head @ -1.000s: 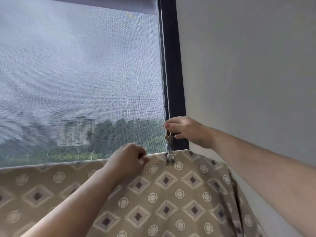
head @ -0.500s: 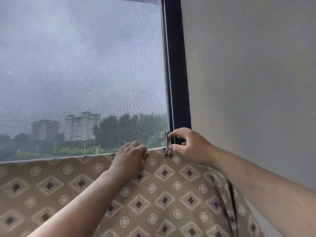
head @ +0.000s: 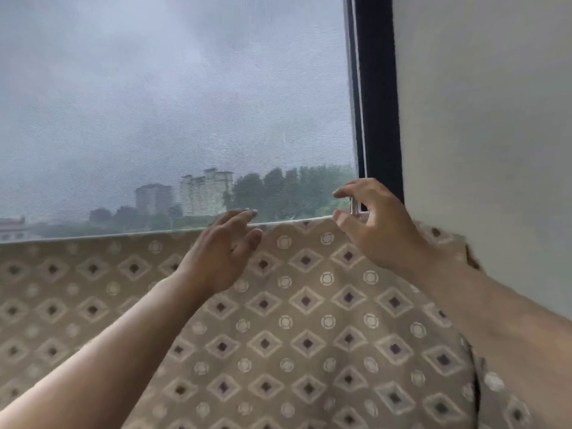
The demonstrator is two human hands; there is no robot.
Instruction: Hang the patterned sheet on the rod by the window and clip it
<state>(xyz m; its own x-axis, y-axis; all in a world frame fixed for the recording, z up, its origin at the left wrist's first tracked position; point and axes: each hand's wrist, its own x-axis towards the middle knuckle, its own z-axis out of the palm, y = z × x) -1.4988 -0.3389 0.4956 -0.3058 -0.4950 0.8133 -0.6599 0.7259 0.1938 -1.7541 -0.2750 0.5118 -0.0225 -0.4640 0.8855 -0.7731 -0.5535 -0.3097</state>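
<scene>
Beige patterned sheet [head: 309,305] is already draped over the rod by the window [head: 173,103]; its folded top edge runs straight across the head view from 9 o'clock to about 2 o'clock. The rod itself is hidden under the fold, so I can't check how the sheet sits on it.

Metal clip [head: 353,209] stands upright on the top edge, near the dark window frame [head: 379,119] at roughly 1 o'clock from centre. Only its shiny upper part shows, and whether the jaws actually bite fabric and rod is hidden behind the fingers.

Right hand [head: 376,224]: fingers loosely spread, thumb and forefinger either side of the clip top. Contact is blurry, so I can't tell whether it is pinching or free.

Left hand [head: 226,252]: fingers relaxed and fairly straight, holding nothing, just in front of the sheet edge at 12 o'clock.

Judgement: hanging is done and one clip is placed at the right end. The left stretch of the edge shows no clip, so more clipping may be left.
</scene>
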